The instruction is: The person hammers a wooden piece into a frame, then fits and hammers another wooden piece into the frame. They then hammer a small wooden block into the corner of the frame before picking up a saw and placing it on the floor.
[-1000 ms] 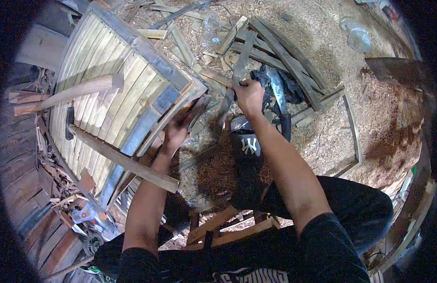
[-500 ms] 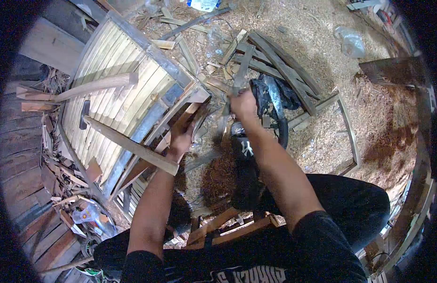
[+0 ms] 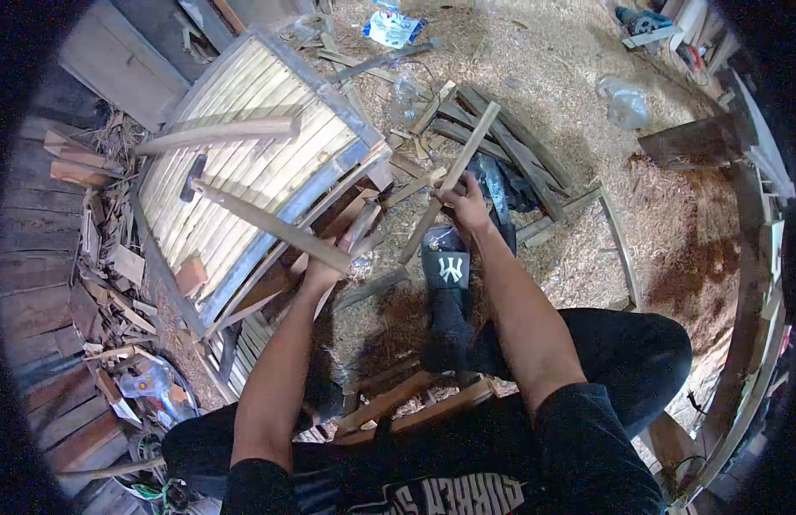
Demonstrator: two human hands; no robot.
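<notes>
Your fingers [image 3: 456,196] on the right hand [image 3: 466,209] are clamped around a long wooden slat [image 3: 453,178], which slants up from near your black sock [image 3: 447,283] toward the sawdust-covered floor [image 3: 569,77]. Your left hand [image 3: 320,273] grips a reddish stave [image 3: 353,225] at the open end of the half-built barrel [image 3: 252,163], just beside the slat. A hammer [image 3: 269,221] rests across the barrel.

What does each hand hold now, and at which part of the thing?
The right hand holds a thin wooden slat near its middle. The left hand closes on a darker wooden strip at its lower end, beside the curved slatted panel.
</notes>
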